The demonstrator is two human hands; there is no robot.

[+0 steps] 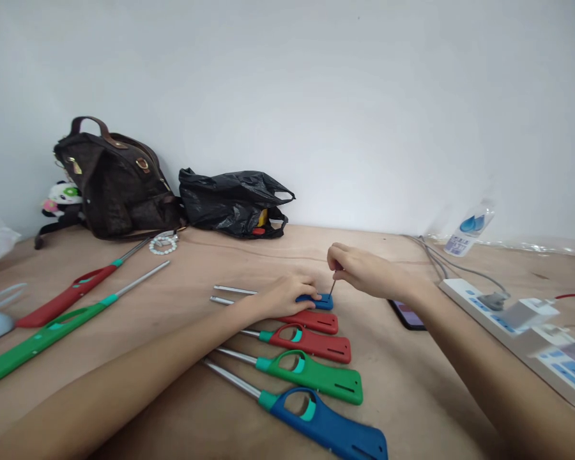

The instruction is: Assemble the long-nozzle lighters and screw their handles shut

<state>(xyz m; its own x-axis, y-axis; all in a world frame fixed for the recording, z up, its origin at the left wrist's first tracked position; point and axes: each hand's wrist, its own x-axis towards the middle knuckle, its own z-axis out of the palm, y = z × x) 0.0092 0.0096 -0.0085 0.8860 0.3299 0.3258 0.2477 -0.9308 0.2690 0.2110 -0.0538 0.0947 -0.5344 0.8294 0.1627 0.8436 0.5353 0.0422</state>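
Observation:
My left hand [291, 295] holds down the farthest lighter [324, 301], a blue long-necked one lying flat, with its fingers curled over the handle. Pinched in my right hand [355, 269] is a thin tool [333, 287], like a slim screwdriver, whose tip meets the end of that blue handle. My fingers hide the tool's grip. Nearer to me lie a red lighter [326, 322] partly under my left wrist, another red lighter [333, 348], a green lighter [338, 382] and a near blue lighter [335, 425], side by side with metal necks to the left.
At left lie a long red lighter [71, 297] and a long green one [43, 337], near a bead bracelet [163, 243]. A dark backpack [119, 185] and black plastic bag [225, 201] stand by the wall. To the right are a phone [407, 315], power strip [479, 313] and bottle [469, 229].

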